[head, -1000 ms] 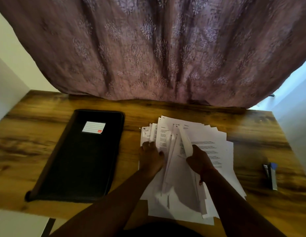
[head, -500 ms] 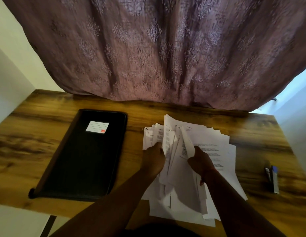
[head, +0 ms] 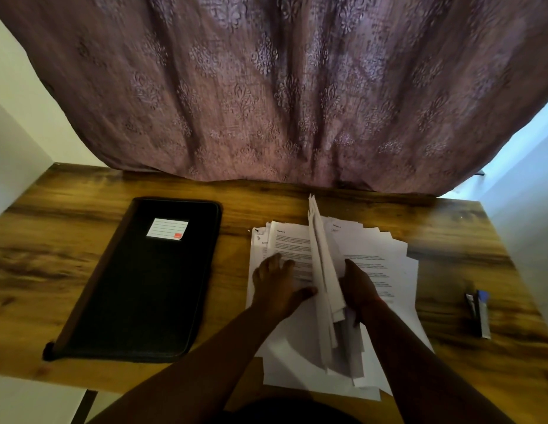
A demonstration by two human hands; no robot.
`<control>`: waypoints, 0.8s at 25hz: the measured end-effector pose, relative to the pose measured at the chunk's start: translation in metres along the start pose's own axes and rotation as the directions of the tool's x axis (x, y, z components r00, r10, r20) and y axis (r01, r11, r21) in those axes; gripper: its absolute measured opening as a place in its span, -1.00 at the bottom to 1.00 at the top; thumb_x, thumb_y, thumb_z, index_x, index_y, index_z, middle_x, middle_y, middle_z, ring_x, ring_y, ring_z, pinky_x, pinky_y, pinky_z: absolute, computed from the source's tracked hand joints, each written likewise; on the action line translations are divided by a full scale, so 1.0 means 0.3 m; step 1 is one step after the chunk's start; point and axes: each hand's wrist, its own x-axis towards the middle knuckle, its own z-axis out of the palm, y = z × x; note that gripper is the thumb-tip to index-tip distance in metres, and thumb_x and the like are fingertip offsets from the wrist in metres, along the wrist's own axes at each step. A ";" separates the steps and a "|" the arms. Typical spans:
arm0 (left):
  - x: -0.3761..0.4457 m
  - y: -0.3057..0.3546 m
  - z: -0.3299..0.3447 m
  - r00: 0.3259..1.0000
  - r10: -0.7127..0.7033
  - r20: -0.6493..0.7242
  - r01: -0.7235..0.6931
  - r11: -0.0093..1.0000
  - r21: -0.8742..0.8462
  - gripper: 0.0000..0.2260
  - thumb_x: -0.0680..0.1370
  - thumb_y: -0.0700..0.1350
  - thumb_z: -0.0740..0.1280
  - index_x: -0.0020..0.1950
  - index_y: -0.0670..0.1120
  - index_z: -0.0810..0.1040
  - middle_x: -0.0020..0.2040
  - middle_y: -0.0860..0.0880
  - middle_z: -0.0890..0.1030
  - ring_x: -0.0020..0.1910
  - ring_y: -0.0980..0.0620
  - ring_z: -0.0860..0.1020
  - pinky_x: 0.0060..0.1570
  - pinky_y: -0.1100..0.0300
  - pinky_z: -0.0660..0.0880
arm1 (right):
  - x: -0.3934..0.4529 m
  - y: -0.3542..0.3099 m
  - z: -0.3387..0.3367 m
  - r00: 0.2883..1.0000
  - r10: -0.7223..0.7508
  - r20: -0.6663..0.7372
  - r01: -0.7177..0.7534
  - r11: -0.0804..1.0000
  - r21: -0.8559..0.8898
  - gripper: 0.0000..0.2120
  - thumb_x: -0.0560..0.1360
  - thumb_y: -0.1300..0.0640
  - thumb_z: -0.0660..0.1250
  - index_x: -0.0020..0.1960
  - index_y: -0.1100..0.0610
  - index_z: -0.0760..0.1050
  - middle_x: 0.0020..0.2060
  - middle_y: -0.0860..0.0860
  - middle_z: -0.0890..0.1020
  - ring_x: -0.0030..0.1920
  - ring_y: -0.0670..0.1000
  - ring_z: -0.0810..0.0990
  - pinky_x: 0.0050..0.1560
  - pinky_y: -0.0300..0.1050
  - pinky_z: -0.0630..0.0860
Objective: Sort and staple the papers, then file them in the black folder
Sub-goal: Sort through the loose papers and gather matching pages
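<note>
A loose pile of white printed papers (head: 380, 249) lies spread on the wooden table, right of centre. My right hand (head: 357, 286) grips a bunch of sheets (head: 320, 270) lifted on edge, standing almost upright over the pile. My left hand (head: 277, 284) rests flat with spread fingers on a printed page at the pile's left side. The closed black folder (head: 144, 283) with a white label lies to the left, apart from the papers. A small stapler (head: 479, 312) sits near the table's right edge.
A purple patterned curtain (head: 282, 87) hangs over the table's far edge. The wooden table (head: 343, 206) has pale walls on both sides. Its near edge runs just under my forearms.
The bunch of sheets in my right hand has swung up onto its edge. My left hand has opened and flattened on the page beneath. The camera has tilted slightly.
</note>
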 end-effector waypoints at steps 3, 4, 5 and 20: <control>0.005 -0.022 -0.008 0.995 -0.094 0.033 0.093 0.996 0.017 -0.15 0.39 0.43 0.32 0.53 0.03 0.16 0.58 -0.17 0.01 0.53 -0.26 0.06 0.47 -0.24 0.14 | 0.007 -0.011 0.013 1.000 -0.019 -0.018 0.015 0.986 -0.168 -0.55 0.50 0.21 0.37 0.35 0.14 0.35 0.22 0.16 0.50 0.27 0.21 0.45 0.30 0.16 0.42; 0.005 -0.022 -0.007 0.994 -0.104 0.040 0.103 0.995 0.017 -0.13 0.39 0.43 0.32 0.54 0.03 0.14 0.58 -0.19 0.00 0.52 -0.28 0.07 0.46 -0.25 0.14 | 0.010 -0.008 0.017 1.000 -0.015 -0.016 0.012 0.986 -0.167 -0.53 0.50 0.22 0.36 0.37 0.14 0.34 0.23 0.17 0.50 0.28 0.21 0.44 0.30 0.16 0.41; 0.004 -0.018 -0.010 0.994 -0.105 0.040 0.104 0.994 0.026 -0.13 0.39 0.44 0.31 0.54 0.02 0.13 0.57 -0.20 0.00 0.51 -0.29 0.09 0.46 -0.26 0.14 | 0.014 -0.006 0.017 1.000 -0.012 -0.014 0.009 0.986 -0.166 -0.54 0.50 0.22 0.36 0.37 0.14 0.34 0.22 0.16 0.50 0.27 0.21 0.45 0.29 0.15 0.41; -0.016 0.034 -0.030 0.964 0.261 -0.050 -0.265 0.956 -0.127 -0.32 0.58 0.22 0.23 0.59 0.02 0.03 0.41 -0.06 0.43 0.43 -0.06 0.35 0.46 -0.08 0.24 | 0.023 0.007 0.008 0.999 -0.008 -0.034 0.004 0.993 -0.120 -0.82 0.54 0.00 0.33 0.09 0.04 0.46 0.03 0.10 0.59 0.11 0.16 0.54 0.21 0.13 0.48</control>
